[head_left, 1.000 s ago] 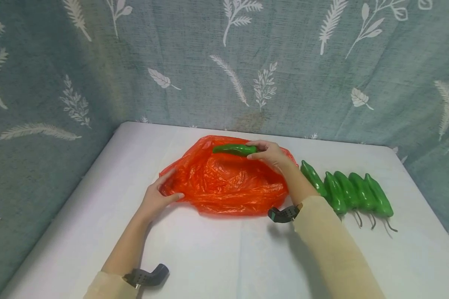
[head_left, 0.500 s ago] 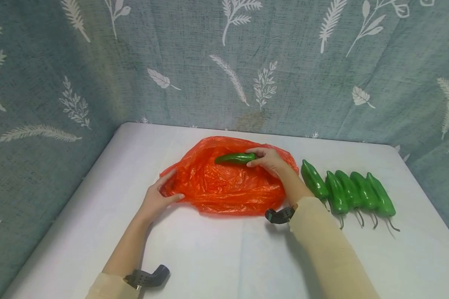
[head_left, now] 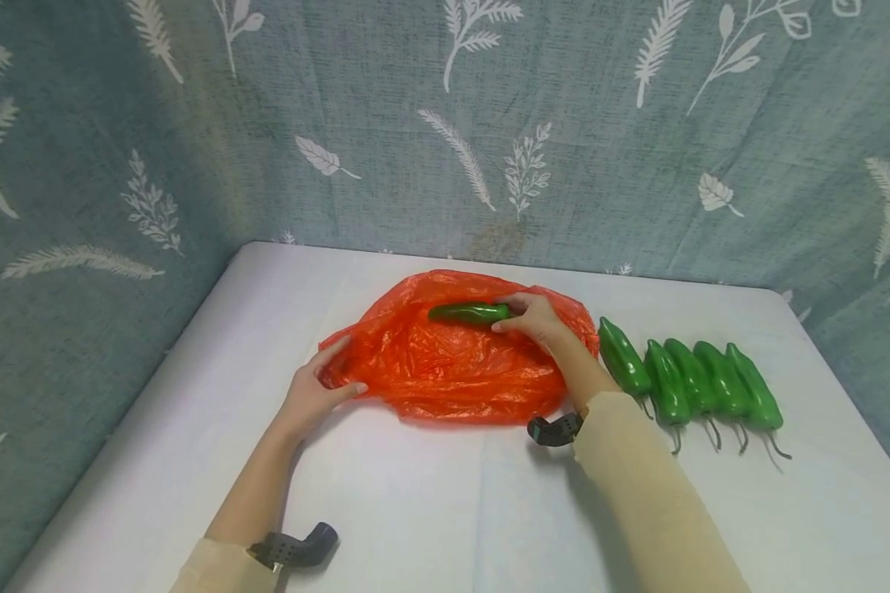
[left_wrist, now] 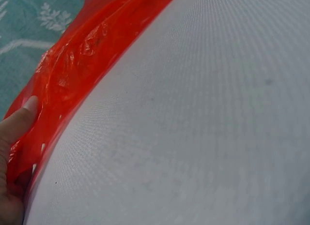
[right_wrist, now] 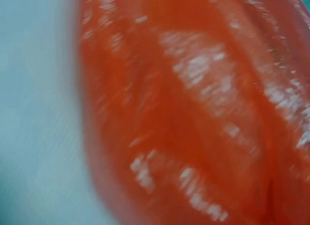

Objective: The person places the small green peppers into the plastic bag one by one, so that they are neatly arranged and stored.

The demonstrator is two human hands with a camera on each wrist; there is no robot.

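In the head view, a crumpled red plastic bag [head_left: 452,366] lies on the white table with its mouth spread. My left hand [head_left: 306,399] holds its left end, thumb and fingers wide apart around the plastic. The thumb [left_wrist: 22,121] lies against the bag's side in the left wrist view. My right hand [head_left: 534,319] grips a green chili pepper [head_left: 466,313] by its thick end, low within the bag's mouth. The pepper's tip points left. Only the glossy bag [right_wrist: 184,113], blurred, and the table show in the right wrist view; the right hand is out of it.
Several more green chili peppers [head_left: 719,383] lie in a row to the right of the bag, stems toward me. One of them, the leftmost pepper [head_left: 623,358], sits close to my right forearm. A leaf-patterned green curtain [head_left: 386,140] hangs behind the white table [head_left: 408,502].
My right hand has lowered the chili pepper from near the bag's back rim deeper into its mouth. The bag's right rim has shifted slightly right. My left hand has stayed nearly still.
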